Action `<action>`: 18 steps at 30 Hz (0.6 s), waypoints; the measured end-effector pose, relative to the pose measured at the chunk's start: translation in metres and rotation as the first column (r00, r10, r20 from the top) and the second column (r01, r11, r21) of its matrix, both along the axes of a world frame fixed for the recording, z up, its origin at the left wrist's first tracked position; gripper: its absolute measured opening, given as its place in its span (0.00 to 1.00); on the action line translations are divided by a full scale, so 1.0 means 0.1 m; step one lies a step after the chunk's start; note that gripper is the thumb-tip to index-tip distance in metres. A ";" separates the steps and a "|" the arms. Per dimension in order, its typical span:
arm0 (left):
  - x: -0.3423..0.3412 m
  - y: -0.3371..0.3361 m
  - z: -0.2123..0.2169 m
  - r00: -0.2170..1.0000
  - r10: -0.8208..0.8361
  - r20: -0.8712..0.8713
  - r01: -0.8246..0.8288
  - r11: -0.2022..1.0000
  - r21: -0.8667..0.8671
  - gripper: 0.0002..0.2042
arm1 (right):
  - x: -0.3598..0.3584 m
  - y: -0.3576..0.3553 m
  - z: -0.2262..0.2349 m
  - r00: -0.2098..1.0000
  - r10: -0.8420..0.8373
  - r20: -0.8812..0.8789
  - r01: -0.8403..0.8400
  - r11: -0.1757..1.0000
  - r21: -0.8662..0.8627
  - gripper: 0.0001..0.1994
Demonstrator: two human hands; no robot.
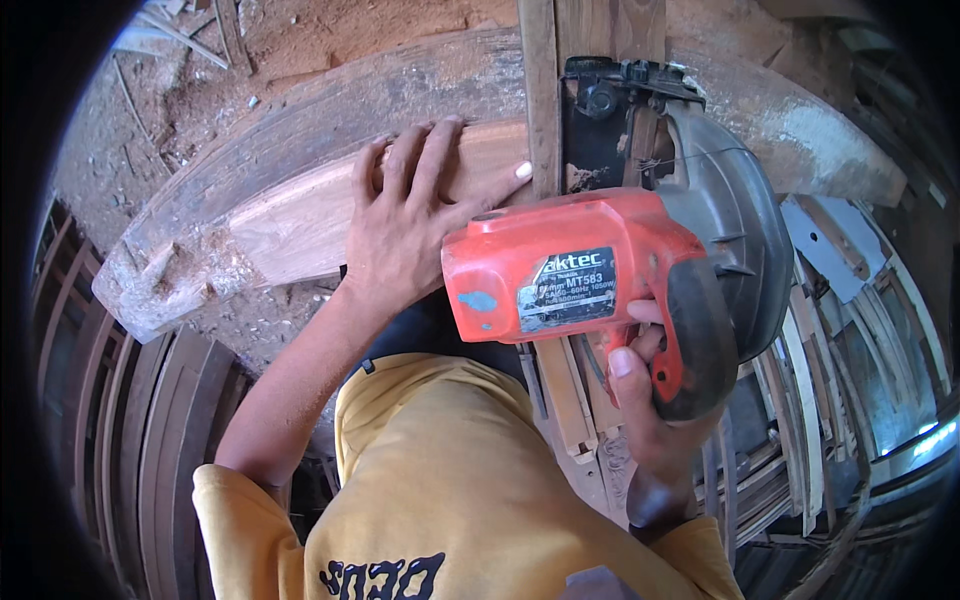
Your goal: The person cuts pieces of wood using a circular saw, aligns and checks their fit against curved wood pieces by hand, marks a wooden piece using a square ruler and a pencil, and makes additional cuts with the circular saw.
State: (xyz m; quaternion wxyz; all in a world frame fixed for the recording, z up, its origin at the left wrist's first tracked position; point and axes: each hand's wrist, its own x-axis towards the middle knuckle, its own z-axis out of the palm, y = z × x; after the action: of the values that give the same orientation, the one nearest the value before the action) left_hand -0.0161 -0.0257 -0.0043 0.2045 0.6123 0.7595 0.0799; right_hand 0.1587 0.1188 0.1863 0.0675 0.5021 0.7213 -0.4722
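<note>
- Nearest the camera, a yellow shirt (pixel 440 500) with dark lettering fills the bottom middle of the frame, its sleeves reaching out to both lower sides.
- Right of centre sits a circular saw (pixel 560 265) with a red motor housing, a dark rear grip and a grey blade guard (pixel 735 220); the blade itself is hidden.
- The right hand (pixel 658 425), below the housing, grips the saw's handle, fingers curled round it and thumb on the near side.
- The left hand (pixel 405 205), left of the saw, lies palm down on a reddish-brown plank (pixel 310 215), fingers spread and thumb stretched toward the saw, holding nothing between them.
- That plank runs along a long, curved, weathered slab (pixel 400 95) that arches across the upper half of the frame.
- At top centre, a narrow wooden strip (pixel 540 90) stands just beside the saw's black base plate (pixel 595 150), near the left thumb tip.
- Brown lengths of wood (pixel 150 430) crowd the lower left; more thin slats (pixel 800 400) lie at the right, below a pale bluish sheet (pixel 835 245).
- Reddish, dusty ground (pixel 285 45) shows at the upper left.
</note>
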 end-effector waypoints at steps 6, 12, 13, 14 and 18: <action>0.01 0.00 0.04 0.999 0.020 -0.041 -0.020 1.000 -0.005 0.34 | 0.05 -0.13 0.04 0.997 -0.076 0.007 0.076 0.997 0.019 0.16; -0.02 0.02 0.12 0.997 0.028 0.066 -0.023 0.998 -0.066 0.50 | 0.39 -0.44 0.13 0.992 -0.119 0.047 0.117 0.992 0.039 0.18; -0.02 0.02 0.13 0.995 0.046 0.087 -0.042 0.998 -0.046 0.53 | 0.47 -0.49 0.16 0.991 -0.122 0.048 0.120 0.992 0.043 0.18; -0.02 0.03 0.13 0.992 0.065 0.106 -0.062 0.998 -0.027 0.57 | 0.57 -0.54 0.16 0.993 -0.101 0.058 0.098 0.994 0.049 0.19; -0.01 0.01 0.11 0.994 0.057 0.089 -0.055 0.998 -0.025 0.57 | 0.85 -0.76 0.19 0.962 -0.261 0.075 0.259 0.965 0.036 0.20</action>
State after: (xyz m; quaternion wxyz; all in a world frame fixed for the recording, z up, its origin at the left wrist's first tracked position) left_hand -0.0168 -0.0242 0.0070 0.2429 0.5842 0.7673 0.1047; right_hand 0.2433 0.0426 0.2055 0.0268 0.6116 0.6518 -0.4477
